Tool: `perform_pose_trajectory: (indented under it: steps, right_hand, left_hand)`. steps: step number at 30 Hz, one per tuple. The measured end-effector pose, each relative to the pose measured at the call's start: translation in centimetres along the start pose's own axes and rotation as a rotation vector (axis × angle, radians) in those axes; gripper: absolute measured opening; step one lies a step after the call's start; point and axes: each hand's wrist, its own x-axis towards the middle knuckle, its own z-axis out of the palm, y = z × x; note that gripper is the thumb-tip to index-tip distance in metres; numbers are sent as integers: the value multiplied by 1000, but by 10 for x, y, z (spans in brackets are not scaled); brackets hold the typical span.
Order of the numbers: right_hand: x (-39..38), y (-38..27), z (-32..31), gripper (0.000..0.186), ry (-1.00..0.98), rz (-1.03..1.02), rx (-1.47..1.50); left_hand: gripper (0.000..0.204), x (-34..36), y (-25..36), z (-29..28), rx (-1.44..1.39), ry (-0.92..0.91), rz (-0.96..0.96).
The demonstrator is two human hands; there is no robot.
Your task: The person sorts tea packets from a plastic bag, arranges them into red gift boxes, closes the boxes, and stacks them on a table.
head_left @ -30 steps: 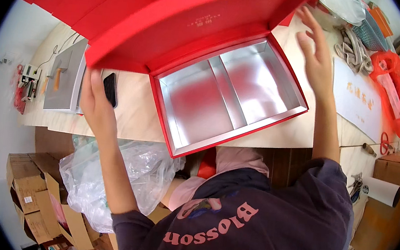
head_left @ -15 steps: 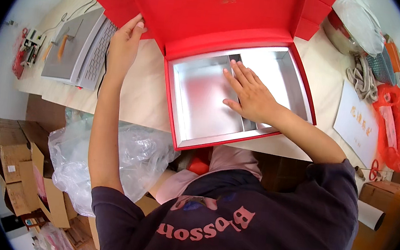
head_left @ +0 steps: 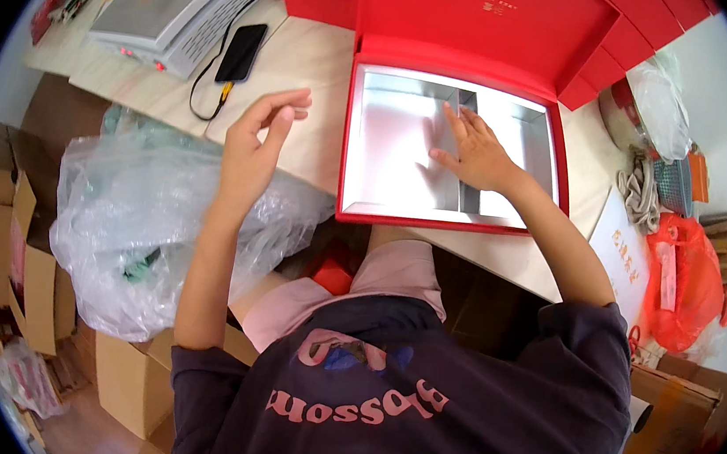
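An open red gift box (head_left: 564, 182) lies on the table in front of me, its red lid (head_left: 491, 28) swung up at the back. Silver lining (head_left: 389, 154) covers the inside, and a silver divider (head_left: 469, 102) splits it into compartments. My right hand (head_left: 479, 153) is over the divider, fingers spread, holding nothing; whether its fingertips press on the divider I cannot tell. Left of the box, my left hand (head_left: 256, 138) hovers near the table edge, apart from everything. Its fingers are loosely bent, with a gap to the thumb and nothing between them.
Beyond my left hand lie a black phone (head_left: 242, 53) with a cable and a grey metal appliance (head_left: 183, 9). A clear plastic bag (head_left: 141, 239) hangs below the table edge. Right of the box are a printed white sheet (head_left: 620, 245), a red plastic bag (head_left: 685, 283) and a metal bowl (head_left: 619, 116).
My left hand has let go of the red flap beside the lid and come back toward me. The box sits straighter to the table edge. My right hand remains over the divider.
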Motion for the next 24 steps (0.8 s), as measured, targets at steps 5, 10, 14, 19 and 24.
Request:
perform_pose_trajectory:
  steps: [5, 10, 14, 19, 24]
  right_hand:
    - [9, 6, 9, 68, 209, -22, -204]
    - [-28, -123, -15, 40, 565, -272, 140]
    - [-39, -213, 36, 23, 638, -573, 413]
    - [-33, -301, 100, 32, 177, -816, 648]
    - [87, -298, 208, 50, 198, -706, 323]
  left_hand:
    - [23, -101, -15, -27, -15, 216, -71]
    - [19, -219, -36, -63, 42, 668, -226]
    - [17, -267, -51, -98, 359, 830, -281]
    - [29, -268, -66, -119, 641, 798, -187]
    - [48, -217, -119, -90, 880, 446, -39]
